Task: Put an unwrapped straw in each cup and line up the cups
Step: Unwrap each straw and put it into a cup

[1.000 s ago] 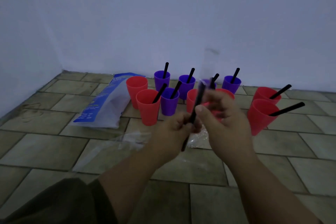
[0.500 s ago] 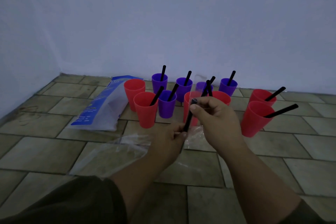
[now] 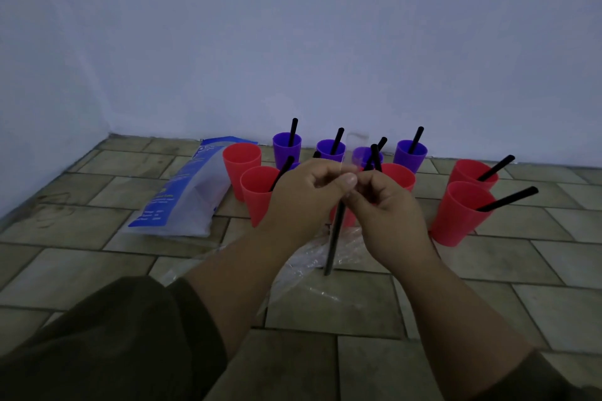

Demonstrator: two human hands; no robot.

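Eleven cups stand on the tiled floor (image 3: 488,270) close to the wall (image 3: 325,42): six red cups (image 3: 462,215) and five purple cups (image 3: 286,150). Four of the purple ones form a row at the back, in the upper middle of the frame. The fifth is almost hidden behind the left hand (image 3: 306,195). Nine black straws (image 3: 508,198) lean out of cups. The leftmost red cup (image 3: 241,163) holds none.

A tenth straw (image 3: 335,238), black, thin and straight, hangs in the middle of the frame below the two hands, slightly tilted. Its lower end is over a sheet of crumpled clear plastic (image 3: 309,267) lying on the floor. The right hand (image 3: 391,208) has its fingers curled and pinches the upper part of this straw. The left thumb and forefinger are pressed together on a thin clear wrapper (image 3: 352,148) that sticks up above the knuckles. Below the hands the straw looks bare.

A blue and white bag (image 3: 182,202) lies on the floor just beside the leftmost red cup, at middle left. A dark sleeve (image 3: 97,342) fills the lower left corner. The hands stand in front of the middle cups and hide most of two red ones, so it cannot be told which cup the middle straw sits in.
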